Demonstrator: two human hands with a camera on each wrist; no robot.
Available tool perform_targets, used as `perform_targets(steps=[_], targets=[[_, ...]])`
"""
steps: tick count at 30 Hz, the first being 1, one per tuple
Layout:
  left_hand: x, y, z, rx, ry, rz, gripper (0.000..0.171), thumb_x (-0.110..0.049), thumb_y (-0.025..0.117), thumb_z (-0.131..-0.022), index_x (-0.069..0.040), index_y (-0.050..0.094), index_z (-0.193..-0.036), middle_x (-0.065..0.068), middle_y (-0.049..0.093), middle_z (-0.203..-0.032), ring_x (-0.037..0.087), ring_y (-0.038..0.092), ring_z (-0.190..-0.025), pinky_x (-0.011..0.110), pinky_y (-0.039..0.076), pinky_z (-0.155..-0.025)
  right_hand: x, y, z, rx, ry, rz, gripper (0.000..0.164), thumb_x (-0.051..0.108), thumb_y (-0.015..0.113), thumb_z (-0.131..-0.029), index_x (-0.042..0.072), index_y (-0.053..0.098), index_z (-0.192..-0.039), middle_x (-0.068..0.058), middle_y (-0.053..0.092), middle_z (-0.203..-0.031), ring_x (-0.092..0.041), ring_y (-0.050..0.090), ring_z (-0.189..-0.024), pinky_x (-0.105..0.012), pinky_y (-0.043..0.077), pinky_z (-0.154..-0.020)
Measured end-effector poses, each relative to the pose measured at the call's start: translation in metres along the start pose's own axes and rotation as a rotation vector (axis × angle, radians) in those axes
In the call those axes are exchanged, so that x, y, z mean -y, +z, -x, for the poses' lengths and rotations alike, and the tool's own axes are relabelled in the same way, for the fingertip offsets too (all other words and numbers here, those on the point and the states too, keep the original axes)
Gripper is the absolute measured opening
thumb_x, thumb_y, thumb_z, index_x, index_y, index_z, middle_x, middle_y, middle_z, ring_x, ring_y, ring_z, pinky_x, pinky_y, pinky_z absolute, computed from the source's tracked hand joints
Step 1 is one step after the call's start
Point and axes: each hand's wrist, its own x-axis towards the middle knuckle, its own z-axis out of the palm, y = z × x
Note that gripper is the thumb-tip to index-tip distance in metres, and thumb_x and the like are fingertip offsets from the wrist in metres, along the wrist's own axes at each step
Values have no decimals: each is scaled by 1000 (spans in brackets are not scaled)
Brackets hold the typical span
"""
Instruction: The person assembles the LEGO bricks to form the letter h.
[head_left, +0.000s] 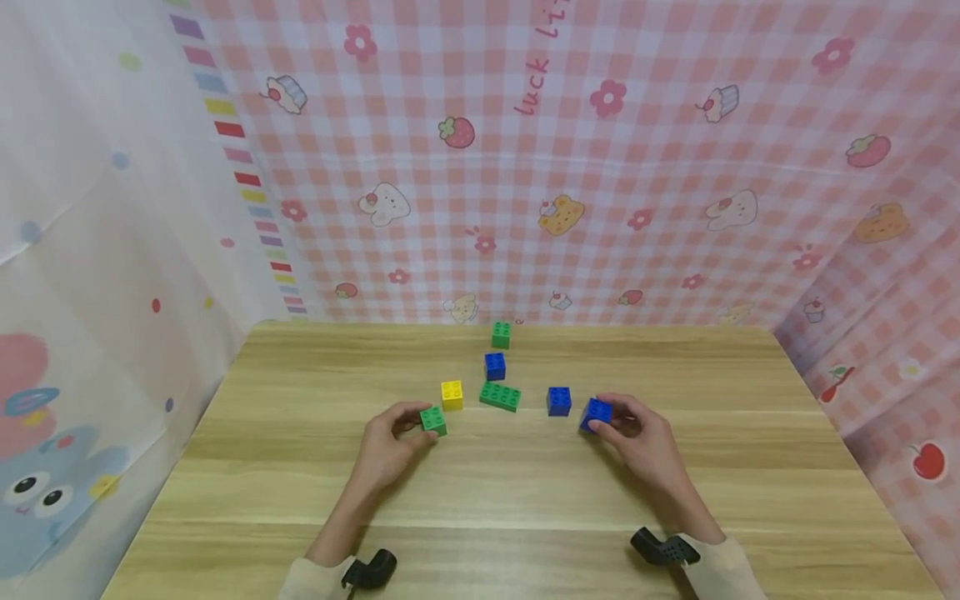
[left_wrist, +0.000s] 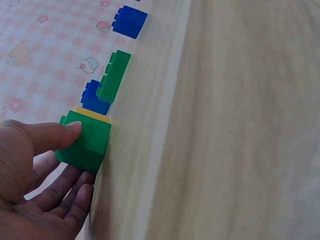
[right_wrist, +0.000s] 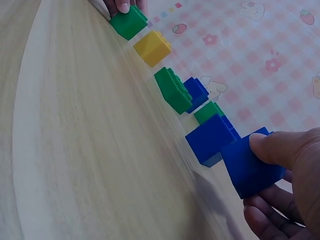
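Note:
My left hand (head_left: 392,442) pinches a small green brick (head_left: 432,420) between thumb and fingers, close beside a yellow brick (head_left: 452,395). In the left wrist view the thumb lies on the near face of that green brick (left_wrist: 86,142). On the other side, my right hand (head_left: 640,437) grips a blue brick (head_left: 596,414) by its sides. Another blue brick (head_left: 558,401) stands just left of it. Between the hands lies a long green brick (head_left: 500,396), with a third blue brick (head_left: 495,366) behind it and a small green brick (head_left: 501,335) farthest back.
The bricks sit on a wooden table (head_left: 487,533). A pink checked cloth (head_left: 495,167) with printed pictures hangs along its back edge. A pale patterned cloth (head_left: 97,208) hangs at the left. Black wrist devices (head_left: 666,547) are on both forearms.

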Motion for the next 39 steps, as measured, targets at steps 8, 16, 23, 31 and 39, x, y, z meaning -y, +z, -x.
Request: perform_targets(steps=[8,16,23,31,39], targets=[[-2,5,2,6,10,7,40,-6,83,-84,-13,72,-122,6,74,-114,23,68,-106,44,56,-103,7,3,2,14,7,-33,41,29,75,-95,14,66,-132,-15,70,-122,-25,69,-107,-12,55,-87],[-5,11,5,39,-20,58,40,-8,83,-84,-16,72,-121,4,73,-114,23,67,-107,41,55,-101,14,5,3,38,16,-71,41,29,76,-94,14,66,-131,-13,69,-121,-24,68,-108,-12,55,-88],[-5,17,8,57,-40,84,38,-9,83,-85,-15,72,-121,5,72,-115,23,66,-108,38,55,-100,22,7,4,53,25,-118,42,27,77,-94,13,65,-132,-13,68,-123,-24,67,-110,-13,55,-89],[-8,23,9,71,-29,60,40,-9,84,-84,-17,72,-121,4,73,-115,23,66,-108,43,54,-102,26,9,5,59,-7,-111,42,25,78,-93,14,66,-132,-12,69,-123,-24,68,-109,-16,56,-87],[-10,28,8,86,-44,67,40,-12,84,-84,-18,72,-121,5,71,-117,24,65,-111,45,54,-104,30,12,4,68,-60,-97,42,24,78,-93,14,66,-131,-12,69,-125,-23,67,-110,-17,57,-88]])
